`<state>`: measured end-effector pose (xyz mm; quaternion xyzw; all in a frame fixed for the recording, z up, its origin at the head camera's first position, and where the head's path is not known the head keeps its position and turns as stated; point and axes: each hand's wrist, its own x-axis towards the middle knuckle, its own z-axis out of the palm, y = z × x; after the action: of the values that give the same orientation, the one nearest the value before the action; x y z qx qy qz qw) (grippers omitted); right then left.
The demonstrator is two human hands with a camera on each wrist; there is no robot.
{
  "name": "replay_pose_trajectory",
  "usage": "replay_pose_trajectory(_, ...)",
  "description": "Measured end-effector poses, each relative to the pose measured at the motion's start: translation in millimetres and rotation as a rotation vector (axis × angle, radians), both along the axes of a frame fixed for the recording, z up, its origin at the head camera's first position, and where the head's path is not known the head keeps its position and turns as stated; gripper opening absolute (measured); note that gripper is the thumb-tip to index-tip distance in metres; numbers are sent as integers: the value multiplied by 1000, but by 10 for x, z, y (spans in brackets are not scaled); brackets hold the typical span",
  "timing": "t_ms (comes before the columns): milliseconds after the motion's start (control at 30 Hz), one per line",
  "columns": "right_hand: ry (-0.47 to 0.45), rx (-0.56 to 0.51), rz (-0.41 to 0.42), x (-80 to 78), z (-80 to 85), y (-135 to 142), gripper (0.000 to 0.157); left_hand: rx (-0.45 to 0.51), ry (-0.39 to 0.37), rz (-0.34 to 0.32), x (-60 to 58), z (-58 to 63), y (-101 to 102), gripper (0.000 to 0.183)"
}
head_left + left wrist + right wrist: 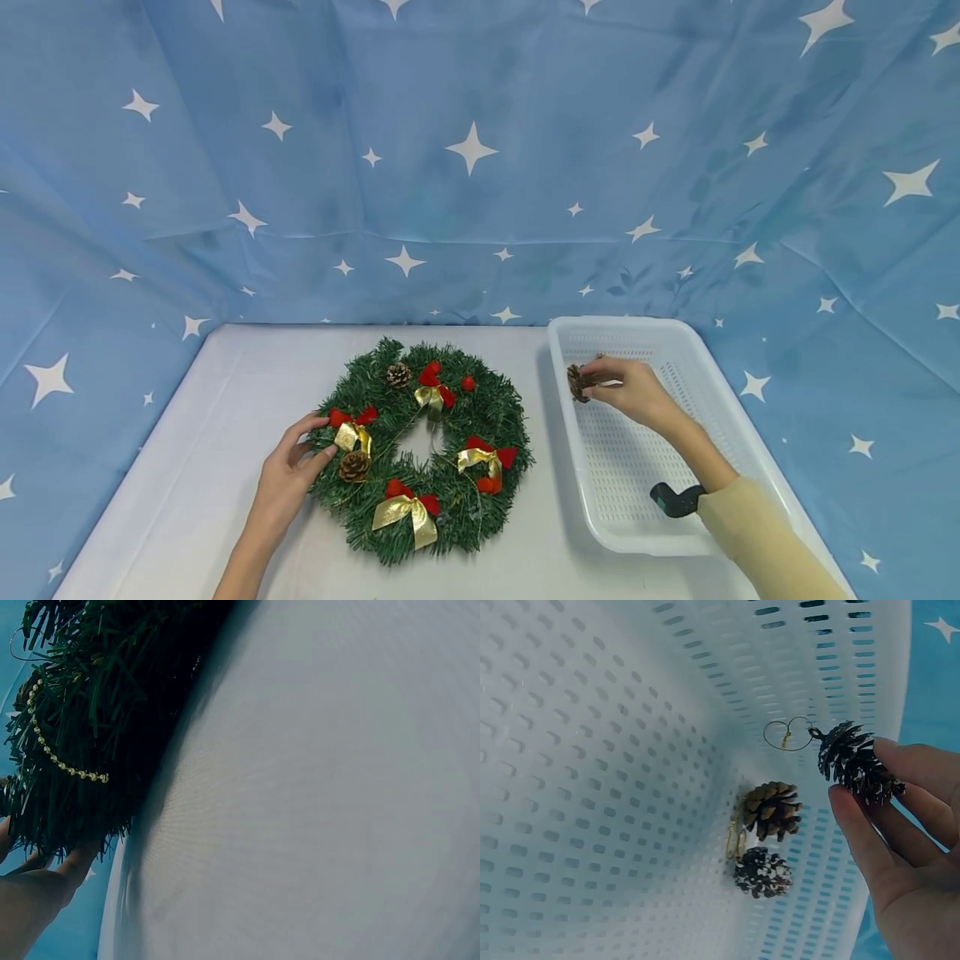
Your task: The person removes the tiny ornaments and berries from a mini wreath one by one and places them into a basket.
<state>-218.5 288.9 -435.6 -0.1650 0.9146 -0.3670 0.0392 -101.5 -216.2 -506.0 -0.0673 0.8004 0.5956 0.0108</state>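
A green wreath (491,400) with red and gold bows and pinecones lies on the white table. My left hand (288,471) holds its left edge, thumb and fingers at the greenery beside a bow (352,427) and a pinecone (354,466). In the left wrist view, the fingers (79,866) meet the wreath's outer needles. Over the white basket (577,467), my right hand (633,392) pinches a dark pinecone (853,763) between thumb and fingers. A thin wire loop (776,736) hangs from the pinecone's end.
A brown pinecone (772,810) and a white-tipped pinecone (763,872) lie inside the basket, with gold cord (732,829) beside them. The basket's raised walls surround the right hand. A blue star-patterned cloth (420,192) hangs behind the table (202,467).
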Motion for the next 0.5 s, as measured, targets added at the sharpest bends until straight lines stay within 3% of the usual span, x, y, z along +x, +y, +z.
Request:
replay_pose_trajectory(233,-7,89,-12,-69,-136,-85,32,0,-8,1,7,-11,-9,56)
replay_pose_trajectory(500,-6,118,10,-108,-215,-119,29,-5,-4,-2,-1,-22,-15,56)
